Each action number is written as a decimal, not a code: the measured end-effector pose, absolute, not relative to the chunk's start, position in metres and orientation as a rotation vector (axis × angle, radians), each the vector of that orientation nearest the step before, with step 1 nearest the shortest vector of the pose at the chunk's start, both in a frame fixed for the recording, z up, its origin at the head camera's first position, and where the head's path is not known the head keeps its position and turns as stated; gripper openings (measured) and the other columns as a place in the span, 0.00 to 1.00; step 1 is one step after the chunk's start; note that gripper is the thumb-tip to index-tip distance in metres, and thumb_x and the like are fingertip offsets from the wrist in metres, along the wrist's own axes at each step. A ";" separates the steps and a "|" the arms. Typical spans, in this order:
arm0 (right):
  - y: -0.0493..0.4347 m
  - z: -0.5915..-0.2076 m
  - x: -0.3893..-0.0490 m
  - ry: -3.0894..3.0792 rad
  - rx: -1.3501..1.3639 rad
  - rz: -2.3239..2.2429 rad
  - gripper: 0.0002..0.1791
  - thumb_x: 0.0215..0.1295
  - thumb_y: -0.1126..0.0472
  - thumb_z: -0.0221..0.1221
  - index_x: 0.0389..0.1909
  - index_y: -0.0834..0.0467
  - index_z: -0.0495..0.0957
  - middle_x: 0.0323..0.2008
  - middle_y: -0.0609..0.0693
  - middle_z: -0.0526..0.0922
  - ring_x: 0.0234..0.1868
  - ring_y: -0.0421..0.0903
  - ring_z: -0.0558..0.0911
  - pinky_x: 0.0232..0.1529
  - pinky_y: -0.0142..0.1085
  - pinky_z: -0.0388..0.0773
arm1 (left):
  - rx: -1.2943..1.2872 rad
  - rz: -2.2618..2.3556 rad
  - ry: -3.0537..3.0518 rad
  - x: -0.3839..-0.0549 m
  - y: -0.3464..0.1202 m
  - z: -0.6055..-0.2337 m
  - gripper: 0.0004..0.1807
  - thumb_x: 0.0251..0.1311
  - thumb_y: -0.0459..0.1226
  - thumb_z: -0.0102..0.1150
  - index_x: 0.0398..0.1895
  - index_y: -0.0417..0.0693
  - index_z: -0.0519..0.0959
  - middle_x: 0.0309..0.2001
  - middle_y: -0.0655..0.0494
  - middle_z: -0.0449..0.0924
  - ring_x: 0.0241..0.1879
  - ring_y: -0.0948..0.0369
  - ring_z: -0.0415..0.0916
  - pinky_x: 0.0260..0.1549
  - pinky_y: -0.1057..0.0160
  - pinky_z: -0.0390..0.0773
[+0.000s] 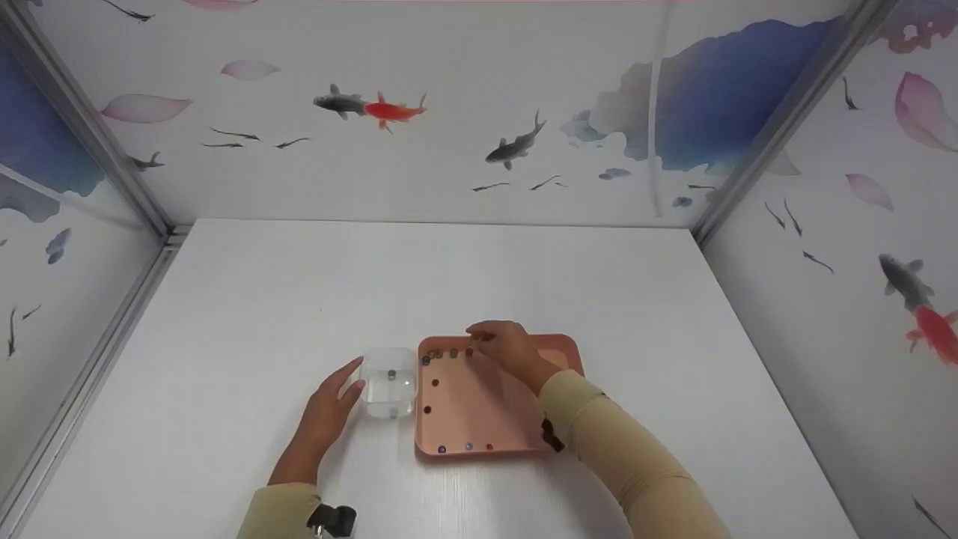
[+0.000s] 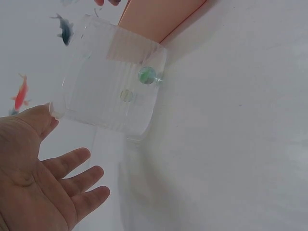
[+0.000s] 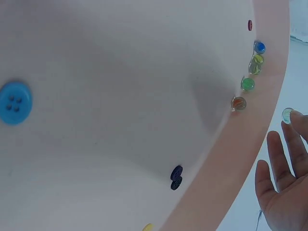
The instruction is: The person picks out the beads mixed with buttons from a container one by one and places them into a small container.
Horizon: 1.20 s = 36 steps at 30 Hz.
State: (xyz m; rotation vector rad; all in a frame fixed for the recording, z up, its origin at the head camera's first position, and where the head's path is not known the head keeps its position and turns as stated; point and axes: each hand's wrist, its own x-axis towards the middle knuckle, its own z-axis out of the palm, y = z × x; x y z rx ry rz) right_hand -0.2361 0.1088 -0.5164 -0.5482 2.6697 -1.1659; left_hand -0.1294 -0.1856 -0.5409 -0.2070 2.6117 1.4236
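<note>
A pale green glass marble (image 3: 287,115) is pinched between the fingertips of my right hand (image 1: 505,346), raised above the far edge of a pink tray (image 1: 475,415). Below it, several marbles (image 3: 248,84) sit along the tray's far side toward the left corner. Left of the tray stands a clear plastic box (image 1: 379,361) holding marbles, among them a green one (image 2: 147,75). My left hand (image 1: 329,408) is beside the box, its index finger and thumb at the box's left side and the other fingers extended freely.
Buttons lie in the tray: a large blue one (image 3: 16,103), two dark ones (image 3: 176,177) and a red one (image 3: 250,25), besides small pieces near its front edge. A white table (image 1: 299,299) surrounds box and tray, with printed panels (image 1: 449,172) on three sides.
</note>
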 end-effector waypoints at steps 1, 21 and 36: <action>0.108 -0.516 -0.236 2.662 -0.545 -1.180 0.16 0.68 0.64 0.57 0.55 0.60 0.80 0.46 0.53 0.84 0.50 0.51 0.81 0.49 0.44 0.81 | -0.207 1.420 2.614 -0.130 -0.185 -0.541 0.27 0.74 0.43 0.44 0.74 0.51 0.58 0.74 0.42 0.54 0.73 0.41 0.48 0.70 0.40 0.51; 0.081 -0.507 -0.229 2.533 -0.434 -1.383 0.17 0.68 0.62 0.59 0.56 0.59 0.79 0.49 0.52 0.83 0.45 0.46 0.83 0.45 0.39 0.84 | -0.223 1.411 2.610 -0.131 -0.185 -0.541 0.27 0.75 0.43 0.43 0.74 0.50 0.58 0.74 0.42 0.54 0.73 0.42 0.47 0.70 0.41 0.50; 0.062 -0.503 -0.222 2.491 -0.498 -1.397 0.16 0.68 0.66 0.58 0.56 0.59 0.79 0.45 0.49 0.84 0.47 0.44 0.83 0.44 0.33 0.83 | -0.193 1.410 2.620 -0.132 -0.186 -0.542 0.27 0.75 0.43 0.43 0.74 0.49 0.58 0.73 0.41 0.55 0.73 0.41 0.48 0.71 0.42 0.49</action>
